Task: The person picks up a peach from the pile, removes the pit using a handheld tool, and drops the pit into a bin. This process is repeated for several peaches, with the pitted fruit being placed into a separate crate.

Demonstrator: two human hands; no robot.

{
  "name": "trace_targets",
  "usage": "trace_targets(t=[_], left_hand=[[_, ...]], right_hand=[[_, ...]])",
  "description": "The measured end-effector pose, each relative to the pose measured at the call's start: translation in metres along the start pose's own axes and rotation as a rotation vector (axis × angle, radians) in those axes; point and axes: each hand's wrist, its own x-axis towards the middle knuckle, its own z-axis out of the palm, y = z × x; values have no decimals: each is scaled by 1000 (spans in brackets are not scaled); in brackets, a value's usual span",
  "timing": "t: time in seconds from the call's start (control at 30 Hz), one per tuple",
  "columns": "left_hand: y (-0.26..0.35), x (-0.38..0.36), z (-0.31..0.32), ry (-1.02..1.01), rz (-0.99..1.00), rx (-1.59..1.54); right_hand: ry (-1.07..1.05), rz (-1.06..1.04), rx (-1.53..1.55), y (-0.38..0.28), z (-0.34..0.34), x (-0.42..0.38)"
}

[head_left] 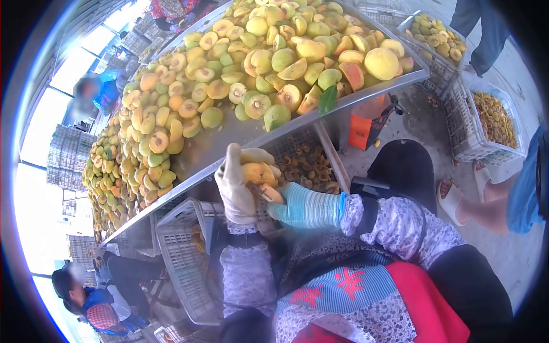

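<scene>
My left hand, in a cream glove, is wrapped round a yellow-orange fruit just below the metal table's edge. My right hand, in a teal striped glove, is closed against the fruit's lower side. A short orange-tan piece sticks out of its fingers and touches the fruit; whether it is a tool or a fruit part is unclear. Beneath both hands lies a crate of brown pits. Halved and whole fruits are heaped on the metal table.
An empty-looking crate stands lower left. Crates of fruit and pits are at the right, with an orange container under the table edge. Several people are around, one seated lower left; sandalled feet stand at right.
</scene>
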Motion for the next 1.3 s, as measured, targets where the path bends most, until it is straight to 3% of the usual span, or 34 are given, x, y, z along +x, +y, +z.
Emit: trace_targets(t=[0.1, 0.17, 0.2, 0.3, 0.37, 0.47, 0.57, 0.63, 0.7, 0.77, 0.8, 0.87, 0.9, 1.0, 1.07, 1.13, 1.2, 1.27, 1.3], left_hand=[[-3, -1, 6, 170, -41, -251], [-1, 0, 5, 105, 18, -87], [-1, 2, 3, 104, 17, -88], [-5, 4, -7, 12, -24, 31], [-9, 2, -12, -30, -62, -171], [-7, -2, -1, 86, -32, -196], [-3, 2, -1, 20, -109, 31], [-5, 0, 0, 43, -125, -9], [-10, -1, -2, 47, -97, -320], [-12, 2, -6, 7, -94, -269], [-12, 2, -7, -30, -96, -218], [-6, 3, -2, -12, -127, -110], [-5, 3, 0, 8, -159, 0], [-6, 1, 0, 18, -121, -61], [-10, 0, 6, 102, -103, -164], [-10, 0, 9, 203, -80, -261], [-16, 3, 0, 166, -98, -218], [-17, 3, -4, 129, -114, -177], [-16, 1, -5, 69, -106, -248]], right_hand=[[-52, -16, 192, -8, -2, -2], [21, -22, -280, -7, -3, 4], [21, -22, -280, -2, -1, 6], [15, -25, -126, -4, -1, 2], [-132, 185, 192, -38, -14, -17], [-40, 20, 8, -23, -8, -9], [-25, 133, -165, -9, -4, 2], [-34, 113, -40, -5, -2, -1], [-43, 86, 86, -14, -5, -4], [-173, 288, 152, -36, -17, -13], [-169, 288, 154, -26, -13, -8], [-5, 11, -289, 4, -3, 6], [-5, 13, -289, 2, -3, 4], [-37, 81, -104, -8, -4, -3], [-122, 298, 294, -11, -1, -5], [-147, 297, 380, -14, -3, -9], [-178, 300, 466, -8, -1, -6], [-23, -21, -20, 10, 4, 6], [-24, -20, -21, 4, 0, 2]])
